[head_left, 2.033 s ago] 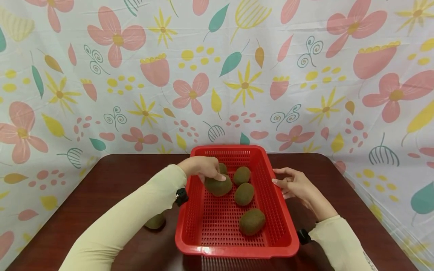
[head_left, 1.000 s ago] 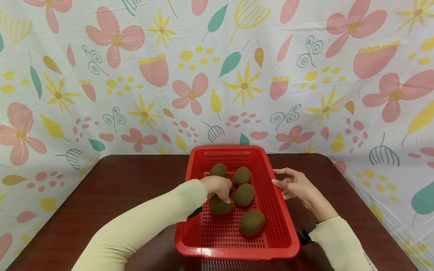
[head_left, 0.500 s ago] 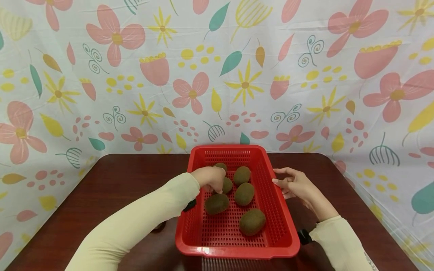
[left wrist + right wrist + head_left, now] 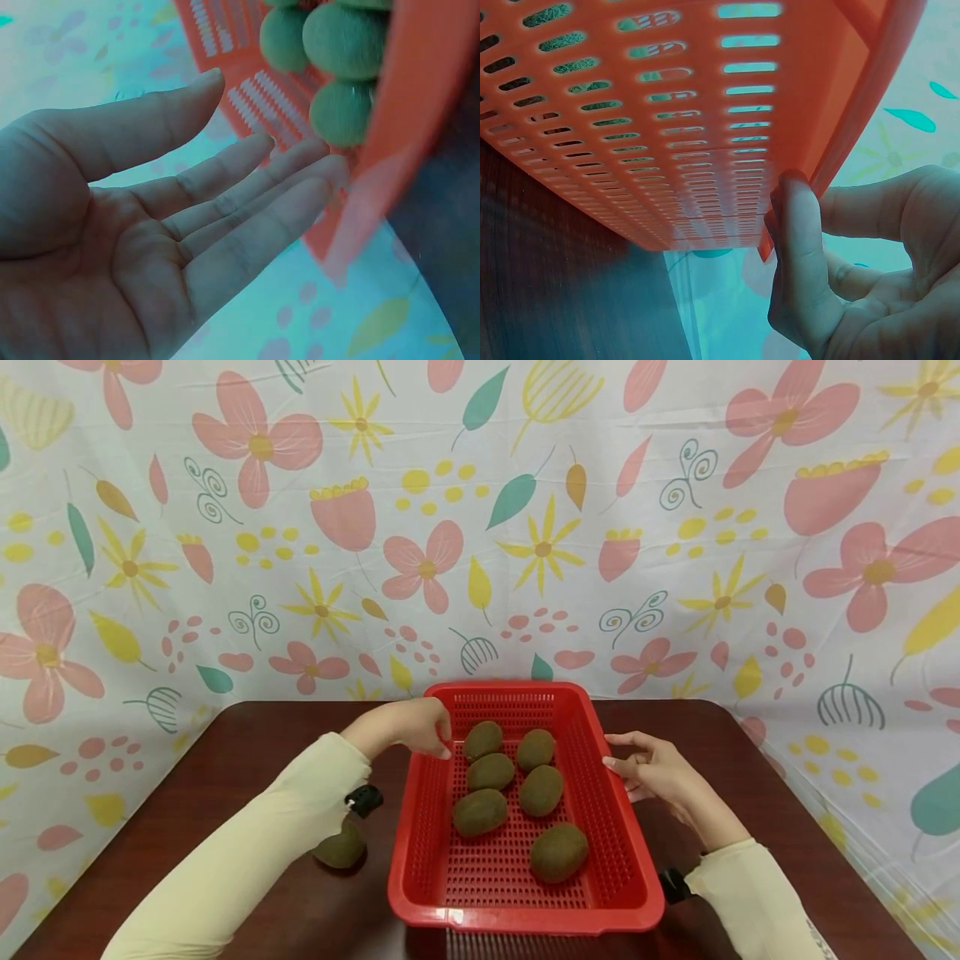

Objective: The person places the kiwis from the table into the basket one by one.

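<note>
A red perforated plastic basket (image 4: pixel 517 920) stands on the dark table. Several brown fuzzy kiwis lie in it, among them a front-left kiwi (image 4: pixel 480 812) and a front-right kiwi (image 4: pixel 558 852). My left hand (image 4: pixel 416 727) hovers over the basket's left rim, holding nothing; its fingers and thumb (image 4: pixel 176 112) are extended and apart in the left wrist view. My right hand (image 4: pixel 656 777) holds the basket's right rim, a fingertip (image 4: pixel 791 195) against the outer wall just under the lip. Outside the basket, another kiwi (image 4: pixel 341 845) rests on the table, partly behind the left sleeve.
The dark brown table (image 4: pixel 285 743) meets a flower-printed cloth (image 4: pixel 480 527) at the back and sides. Black straps with cameras sit on both wrists, the left wrist camera (image 4: pixel 364 799) near the basket's left side.
My left hand lowers a kiwi to the basket's front left, lets go, then moves back and left to the rim. The table kiwi shows again. My right hand and the basket stay put.
</note>
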`<act>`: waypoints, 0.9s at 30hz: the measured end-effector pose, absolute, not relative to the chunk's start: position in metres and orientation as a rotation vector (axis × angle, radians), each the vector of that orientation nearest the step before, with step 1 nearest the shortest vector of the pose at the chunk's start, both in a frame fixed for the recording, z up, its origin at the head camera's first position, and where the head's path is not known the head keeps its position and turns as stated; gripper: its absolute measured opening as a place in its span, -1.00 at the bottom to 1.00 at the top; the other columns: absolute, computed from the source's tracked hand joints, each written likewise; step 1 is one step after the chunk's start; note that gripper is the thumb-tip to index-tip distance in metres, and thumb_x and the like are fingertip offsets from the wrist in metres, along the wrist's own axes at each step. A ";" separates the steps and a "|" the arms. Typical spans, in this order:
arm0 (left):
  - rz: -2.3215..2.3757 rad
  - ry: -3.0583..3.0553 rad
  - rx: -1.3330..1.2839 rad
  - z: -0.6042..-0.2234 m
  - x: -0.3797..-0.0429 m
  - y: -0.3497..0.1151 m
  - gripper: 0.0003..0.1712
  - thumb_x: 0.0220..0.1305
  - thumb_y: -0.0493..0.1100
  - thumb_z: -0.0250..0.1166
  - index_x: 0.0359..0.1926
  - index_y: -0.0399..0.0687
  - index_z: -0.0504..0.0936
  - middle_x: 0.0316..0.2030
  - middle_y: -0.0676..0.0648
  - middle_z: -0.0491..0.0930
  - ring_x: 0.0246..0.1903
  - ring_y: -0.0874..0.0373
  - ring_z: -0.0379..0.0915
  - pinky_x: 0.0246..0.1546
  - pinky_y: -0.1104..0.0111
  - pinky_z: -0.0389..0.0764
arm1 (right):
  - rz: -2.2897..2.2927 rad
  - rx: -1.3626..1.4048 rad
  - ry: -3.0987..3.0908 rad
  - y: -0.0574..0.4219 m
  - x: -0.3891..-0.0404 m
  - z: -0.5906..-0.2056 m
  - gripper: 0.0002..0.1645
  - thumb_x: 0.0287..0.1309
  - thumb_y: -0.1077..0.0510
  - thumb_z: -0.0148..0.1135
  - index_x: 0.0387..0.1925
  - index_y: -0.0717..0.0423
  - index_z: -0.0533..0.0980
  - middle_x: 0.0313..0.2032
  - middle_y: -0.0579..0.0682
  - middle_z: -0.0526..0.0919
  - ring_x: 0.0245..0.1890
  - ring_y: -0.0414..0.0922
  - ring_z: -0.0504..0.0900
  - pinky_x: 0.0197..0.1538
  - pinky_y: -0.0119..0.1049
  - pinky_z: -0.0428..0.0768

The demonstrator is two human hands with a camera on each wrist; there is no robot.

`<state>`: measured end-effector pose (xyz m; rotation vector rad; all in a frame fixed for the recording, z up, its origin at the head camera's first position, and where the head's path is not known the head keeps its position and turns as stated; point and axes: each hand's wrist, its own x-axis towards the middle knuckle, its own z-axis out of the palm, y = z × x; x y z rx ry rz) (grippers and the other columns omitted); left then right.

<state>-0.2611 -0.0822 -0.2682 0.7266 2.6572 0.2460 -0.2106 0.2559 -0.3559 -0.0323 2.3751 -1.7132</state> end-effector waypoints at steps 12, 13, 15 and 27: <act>0.493 2.611 0.634 -0.273 -0.248 -0.157 -0.66 0.14 -0.27 0.40 -0.06 -0.31 0.60 -0.27 -0.09 0.65 -0.26 0.10 0.58 -0.22 0.25 0.61 | -1.711 -0.027 2.384 0.258 -0.210 -0.356 -0.27 0.26 0.11 0.25 0.35 0.27 0.21 -0.50 0.05 0.55 -0.54 -0.13 0.62 -0.38 -0.17 0.68; 0.489 2.593 0.632 -0.276 -0.246 -0.162 -0.65 0.13 -0.28 0.40 -0.05 -0.31 0.59 -0.26 -0.09 0.64 -0.23 0.09 0.58 -0.21 0.25 0.61 | -1.711 -0.026 2.384 0.258 -0.210 -0.356 -0.27 0.26 0.11 0.25 0.35 0.27 0.21 -0.50 0.05 0.55 -0.55 -0.14 0.62 -0.38 -0.18 0.68; 0.470 2.557 0.632 -0.285 -0.242 -0.172 -0.62 0.08 -0.30 0.43 -0.05 -0.28 0.59 -0.23 -0.09 0.62 -0.19 0.06 0.57 -0.19 0.23 0.60 | -1.714 -0.026 2.381 0.258 -0.210 -0.356 -0.27 0.26 0.11 0.25 0.35 0.27 0.21 -0.50 0.05 0.55 -0.55 -0.14 0.61 -0.38 -0.18 0.68; 0.394 2.403 0.682 -0.332 -0.225 -0.207 -0.54 -0.12 -0.50 0.45 -0.11 -0.19 0.61 -0.13 -0.07 0.58 -0.07 -0.05 0.50 -0.10 0.12 0.58 | -1.717 -0.020 2.368 0.256 -0.209 -0.355 -0.26 0.26 0.10 0.25 0.35 0.27 0.20 -0.50 0.04 0.55 -0.54 -0.15 0.60 -0.40 -0.23 0.67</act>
